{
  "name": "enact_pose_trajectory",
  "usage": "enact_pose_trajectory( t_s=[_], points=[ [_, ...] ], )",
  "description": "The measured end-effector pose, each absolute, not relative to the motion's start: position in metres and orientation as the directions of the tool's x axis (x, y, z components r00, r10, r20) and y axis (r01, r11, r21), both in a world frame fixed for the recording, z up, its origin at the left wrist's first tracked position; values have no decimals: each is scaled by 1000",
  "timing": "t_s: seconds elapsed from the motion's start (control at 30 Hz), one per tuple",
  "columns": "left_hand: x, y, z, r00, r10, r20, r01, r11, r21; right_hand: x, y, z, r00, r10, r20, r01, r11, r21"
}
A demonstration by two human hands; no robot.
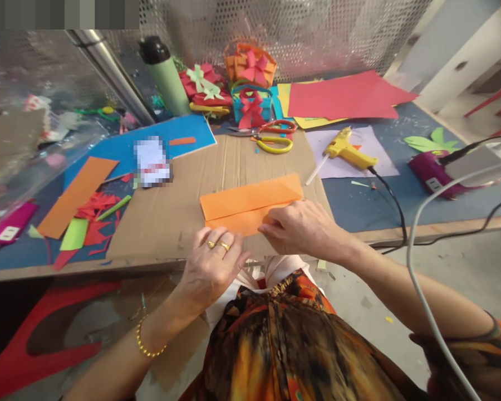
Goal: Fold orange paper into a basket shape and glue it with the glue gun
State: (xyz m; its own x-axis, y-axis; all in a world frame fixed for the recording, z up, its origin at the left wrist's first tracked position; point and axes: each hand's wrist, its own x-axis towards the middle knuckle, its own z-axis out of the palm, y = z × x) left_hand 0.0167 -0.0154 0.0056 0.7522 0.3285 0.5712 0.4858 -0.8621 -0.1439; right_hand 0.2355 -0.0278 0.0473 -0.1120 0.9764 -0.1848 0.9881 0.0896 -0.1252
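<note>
A strip of orange paper (250,196) lies on the cardboard sheet (162,214), with a crease or folded edge running along its length. My left hand (212,259), wearing two rings, grips the near left edge of this paper with bent fingers. At the near right part, my right hand (298,225) is closed, thumb and curled fingers pinching the paper. The fingertips of both hands are partly hidden. Beyond the paper rest yellow-handled scissors (274,145) and red-handled scissors (281,128).
A yellow glue gun (350,150) sits on lilac paper (376,139) at right, its cord trailing off the table. Small paper baskets (253,106), a green bottle (167,78) and red sheets (342,97) stand or lie behind. Paper scraps (98,206) lie left. A white cable (413,278) hangs at right.
</note>
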Motion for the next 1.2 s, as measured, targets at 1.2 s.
enact_pose_trajectory(
  t_s=[1.2],
  points=[
    [19, -22, -4, 753, 370, 544, 550, -808, -212, 252, -77, -8, -501, 761, 412, 812, 578, -83]
  ],
)
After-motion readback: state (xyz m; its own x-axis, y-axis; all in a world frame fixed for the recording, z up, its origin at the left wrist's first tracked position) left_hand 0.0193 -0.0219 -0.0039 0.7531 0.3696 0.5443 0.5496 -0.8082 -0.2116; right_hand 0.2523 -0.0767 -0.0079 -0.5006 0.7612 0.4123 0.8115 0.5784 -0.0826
